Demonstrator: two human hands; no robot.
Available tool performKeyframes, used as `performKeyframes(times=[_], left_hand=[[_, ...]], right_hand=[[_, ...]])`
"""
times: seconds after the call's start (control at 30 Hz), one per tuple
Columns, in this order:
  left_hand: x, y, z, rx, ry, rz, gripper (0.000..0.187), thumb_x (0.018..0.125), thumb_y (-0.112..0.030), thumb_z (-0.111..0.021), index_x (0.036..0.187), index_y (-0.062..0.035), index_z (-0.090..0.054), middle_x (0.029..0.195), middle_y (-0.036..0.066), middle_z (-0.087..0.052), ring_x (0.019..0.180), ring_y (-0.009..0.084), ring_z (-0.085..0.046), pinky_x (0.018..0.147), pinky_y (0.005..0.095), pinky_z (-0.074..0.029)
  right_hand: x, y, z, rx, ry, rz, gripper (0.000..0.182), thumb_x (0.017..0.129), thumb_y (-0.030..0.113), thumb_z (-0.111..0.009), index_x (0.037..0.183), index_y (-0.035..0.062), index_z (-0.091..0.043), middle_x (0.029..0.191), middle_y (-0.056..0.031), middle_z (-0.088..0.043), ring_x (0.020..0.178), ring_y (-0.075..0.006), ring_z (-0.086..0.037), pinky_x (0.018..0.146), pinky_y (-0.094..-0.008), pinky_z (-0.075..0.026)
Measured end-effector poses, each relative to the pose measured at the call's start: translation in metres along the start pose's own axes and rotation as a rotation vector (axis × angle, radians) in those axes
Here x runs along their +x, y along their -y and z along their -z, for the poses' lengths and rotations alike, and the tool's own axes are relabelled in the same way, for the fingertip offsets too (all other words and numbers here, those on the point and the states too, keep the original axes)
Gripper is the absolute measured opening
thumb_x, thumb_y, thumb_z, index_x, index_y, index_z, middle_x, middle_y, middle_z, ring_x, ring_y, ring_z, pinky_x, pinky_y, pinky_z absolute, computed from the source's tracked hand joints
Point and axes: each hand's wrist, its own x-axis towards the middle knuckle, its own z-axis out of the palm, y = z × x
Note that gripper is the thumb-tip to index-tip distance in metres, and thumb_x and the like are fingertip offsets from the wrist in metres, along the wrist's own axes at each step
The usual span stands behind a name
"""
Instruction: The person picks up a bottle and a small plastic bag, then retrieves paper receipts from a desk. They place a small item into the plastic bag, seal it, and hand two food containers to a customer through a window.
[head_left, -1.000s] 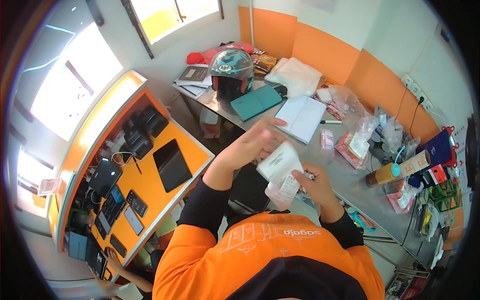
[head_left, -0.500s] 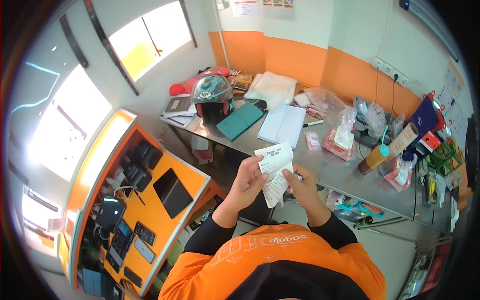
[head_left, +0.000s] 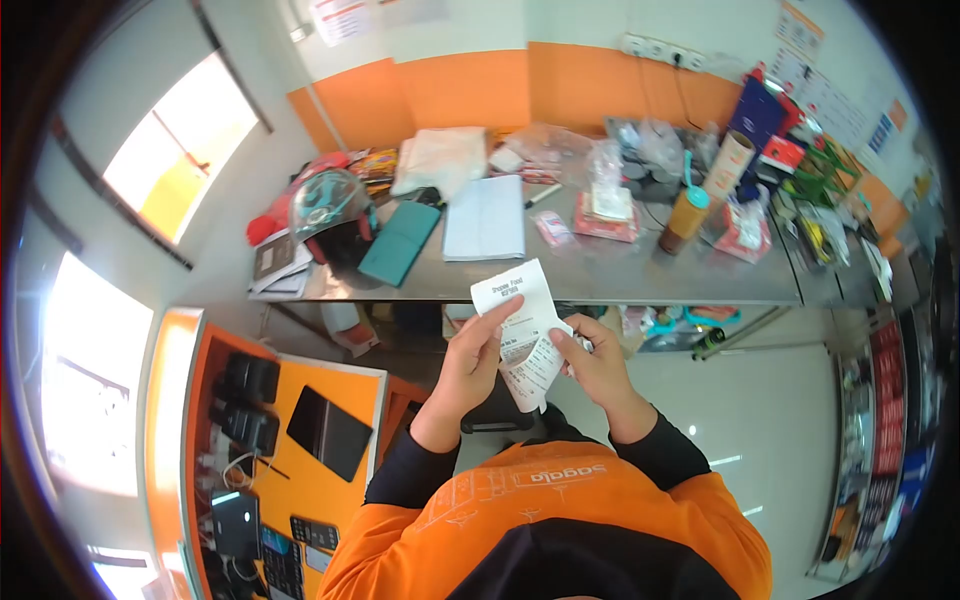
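Observation:
A printed paper receipt [head_left: 515, 284] is held in front of my chest, with its lower part curled and folded over. On its left side, my left hand [head_left: 468, 362] is closed on the paper, with a finger across the printed face. My right hand [head_left: 598, 368] pinches the right edge, thumb on the front of the paper. Some crumpled white paper shows by the right fingers, partly hidden. Beyond the hands is the front edge of a metal table [head_left: 600, 285], where a white paper stack [head_left: 484, 220] and a teal folder [head_left: 400, 243] lie.
A helmet [head_left: 332, 210] sits at the table's left end. Toward the right are plastic-wrapped packs [head_left: 606, 215], a bottle with a turquoise lid [head_left: 685, 218] and a rolled tube [head_left: 727, 165]. An orange counter with a black tablet [head_left: 328, 432] stands at my left; shelves [head_left: 880, 440] stand at right.
My view has turned to the right, so the table now lies more squarely ahead. The receipt's top is flatter, showing more print, and my left finger reaches farther across it.

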Motion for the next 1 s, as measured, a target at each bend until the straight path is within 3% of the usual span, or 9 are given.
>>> performKeyframes(times=[0.2, 0.33, 0.5, 0.57, 0.7, 0.97, 1.0], left_hand=[[0.020, -0.009, -0.030, 0.017, 0.237, -0.016, 0.044, 0.097, 0.010, -0.044, 0.134, -0.0049, -0.062, 0.115, 0.018, -0.067, 0.098, 0.0224, -0.064, 0.088, 0.0282, -0.049], [0.030, -0.005, -0.053, -0.091, 0.489, 0.077, 0.040, 0.095, 0.007, -0.052, 0.133, -0.0036, -0.062, 0.116, 0.017, -0.067, 0.101, 0.0192, -0.064, 0.087, 0.0287, -0.050], [0.040, -0.005, -0.094, -0.332, 0.429, 0.225, 0.052, 0.086, 0.002, -0.073, 0.135, -0.0037, -0.059, 0.121, 0.012, -0.064, 0.106, 0.0142, -0.063, 0.084, 0.0278, -0.053], [0.051, 0.001, -0.109, -0.331, 0.370, 0.220, 0.055, 0.084, 0.002, -0.076, 0.136, -0.0042, -0.059, 0.119, 0.011, -0.064, 0.105, 0.0137, -0.063, 0.082, 0.0258, -0.053], [0.081, 0.005, -0.134, -0.256, 0.331, 0.264, 0.055, 0.087, 0.010, -0.069, 0.139, 0.0001, -0.054, 0.125, 0.011, -0.060, 0.109, 0.0146, -0.063, 0.085, 0.0267, -0.054], [0.134, 0.024, -0.201, -0.089, 0.214, 0.205, 0.057, 0.086, 0.011, -0.071, 0.139, 0.0014, -0.054, 0.126, 0.013, -0.058, 0.110, 0.0179, -0.063, 0.085, 0.0279, -0.056], [0.140, 0.028, -0.212, -0.094, 0.167, 0.163, 0.057, 0.084, 0.007, -0.074, 0.137, -0.0025, -0.057, 0.120, 0.012, -0.061, 0.100, 0.0149, -0.062, 0.076, 0.0262, -0.053]], right_hand=[[-0.027, 0.013, 0.034, -0.020, -0.171, 0.148, 0.020, 0.097, 0.010, -0.064, 0.102, 0.0086, -0.045, 0.084, 0.0002, -0.059, 0.065, -0.0023, -0.050, 0.053, -0.0202, -0.039], [-0.036, 0.024, 0.056, -0.047, -0.199, 0.176, 0.019, 0.096, 0.009, -0.065, 0.105, 0.0067, -0.048, 0.088, -0.0009, -0.059, 0.068, -0.0031, -0.051, 0.055, -0.0200, -0.041], [-0.026, 0.027, 0.089, -0.231, -0.196, 0.303, 0.023, 0.094, 0.007, -0.066, 0.112, 0.0051, -0.052, 0.093, -0.0008, -0.060, 0.073, -0.0043, -0.052, 0.059, -0.0192, -0.042], [-0.024, 0.045, 0.105, -0.156, -0.165, 0.204, 0.028, 0.092, 0.005, -0.068, 0.116, 0.0045, -0.054, 0.095, -0.0010, -0.061, 0.080, -0.0061, -0.054, 0.067, -0.0221, -0.044], [-0.004, 0.057, 0.150, -0.237, -0.135, 0.230, 0.031, 0.089, 0.002, -0.070, 0.118, 0.0038, -0.058, 0.095, -0.0010, -0.062, 0.084, -0.0070, -0.055, 0.075, -0.0244, -0.045], [0.045, 0.069, 0.241, -0.233, -0.142, 0.265, 0.029, 0.086, -0.002, -0.069, 0.114, 0.0029, -0.062, 0.093, -0.0006, -0.064, 0.079, -0.0045, -0.055, 0.069, -0.0214, -0.043], [0.053, 0.067, 0.252, -0.249, -0.135, 0.299, 0.029, 0.086, -0.002, -0.069, 0.114, 0.0029, -0.062, 0.093, -0.0004, -0.064, 0.078, -0.0044, -0.054, 0.069, -0.0213, -0.043]])
